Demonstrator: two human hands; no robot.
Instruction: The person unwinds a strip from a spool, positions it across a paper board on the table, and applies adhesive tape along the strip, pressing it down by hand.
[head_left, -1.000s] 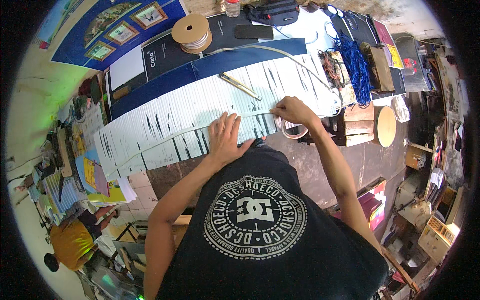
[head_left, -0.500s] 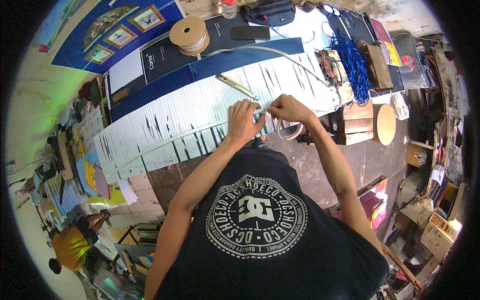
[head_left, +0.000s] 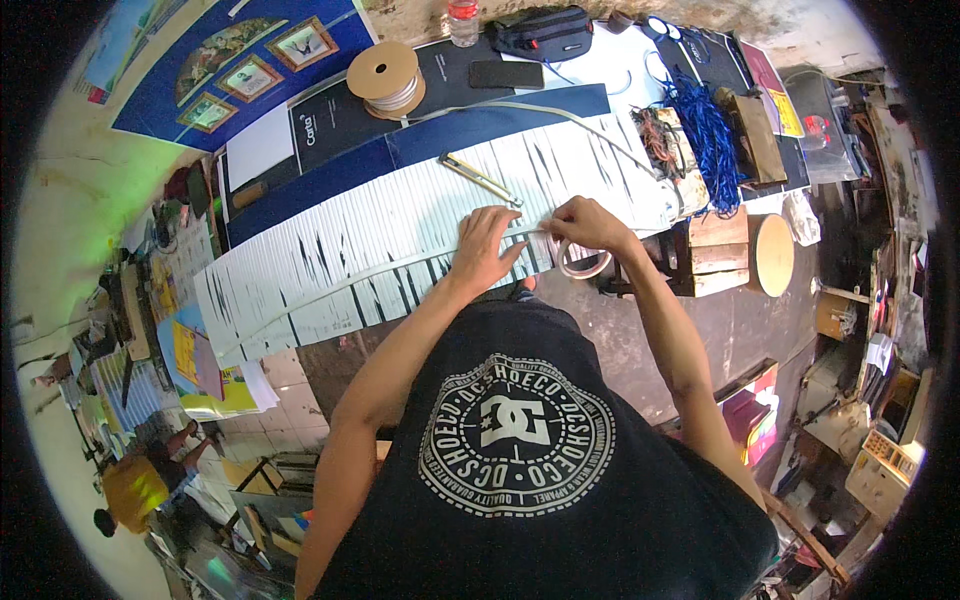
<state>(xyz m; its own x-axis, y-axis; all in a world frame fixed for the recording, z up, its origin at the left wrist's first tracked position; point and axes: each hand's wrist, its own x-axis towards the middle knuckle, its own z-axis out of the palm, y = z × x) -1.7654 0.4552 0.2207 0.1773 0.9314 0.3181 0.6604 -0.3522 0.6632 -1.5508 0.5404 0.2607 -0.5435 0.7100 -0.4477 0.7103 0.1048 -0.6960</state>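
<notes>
One uneven pull of the right hand (head_left: 590,222) could put the pale strip (head_left: 385,266) crooked on the white striped sheet (head_left: 290,252), along which it lies lengthwise; light pressure of the left hand (head_left: 482,252) could also let it wrinkle or shift, I think. From where I stand, the left fingers are bent and moderately apart from the thumb, seemingly resting at the strip without gripping it. The right fingertips are pinched narrow on the strip, and the roll of tape (head_left: 582,275) hangs just beneath them

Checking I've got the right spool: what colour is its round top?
The round top is tan; the head view shows it best.
</notes>
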